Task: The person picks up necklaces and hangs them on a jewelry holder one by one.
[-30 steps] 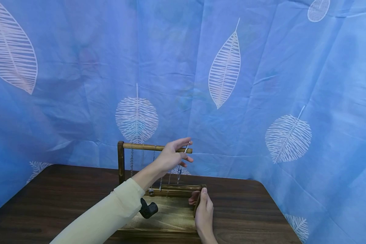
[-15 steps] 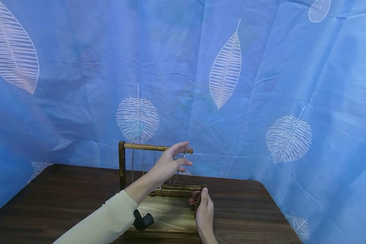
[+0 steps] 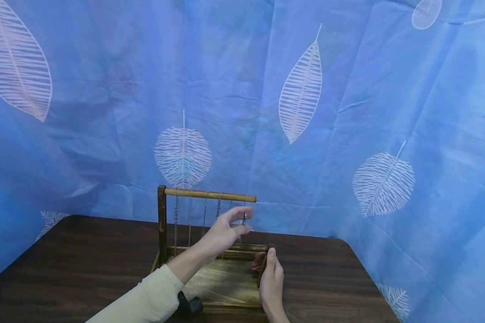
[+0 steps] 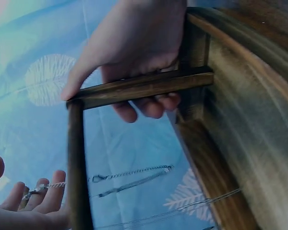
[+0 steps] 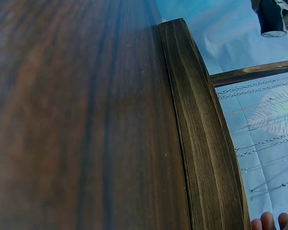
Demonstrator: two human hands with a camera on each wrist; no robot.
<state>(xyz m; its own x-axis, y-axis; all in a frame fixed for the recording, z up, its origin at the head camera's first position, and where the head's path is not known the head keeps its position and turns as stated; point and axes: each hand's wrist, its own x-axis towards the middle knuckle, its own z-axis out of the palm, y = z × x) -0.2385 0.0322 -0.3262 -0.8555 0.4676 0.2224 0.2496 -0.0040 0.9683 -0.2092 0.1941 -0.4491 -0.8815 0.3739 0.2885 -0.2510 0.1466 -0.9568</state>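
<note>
A dark wooden jewelry stand [image 3: 161, 215] carries a top rod [image 3: 210, 195] with several thin chains [image 3: 176, 220] hanging from it. My left hand [image 3: 222, 233] is just below the rod's free end. A silver chain [image 4: 134, 171] runs past its fingers and hangs from that end. In the left wrist view, the left hand's fingers [image 4: 53, 199] are extended against this chain, with the thumb apart. My right hand [image 3: 271, 282] grips the stand's right side piece [image 4: 139, 89], thumb at its upper corner and fingers behind. Only fingertips [image 5: 267, 221] of it show in the right wrist view.
The stand's base board [image 3: 226, 282] sits on a dark wood table [image 3: 323, 287]. Behind hangs a blue cloth [image 3: 226, 89] with white leaf prints. A black wrist camera [image 3: 190, 305] is on the left arm. A lower rod [image 3: 250, 247] spans the stand's front.
My left hand has moved down from the top rod's end, its fingers relaxing from around the chain. The chain now hangs over the rod. The right hand keeps its grip on the stand.
</note>
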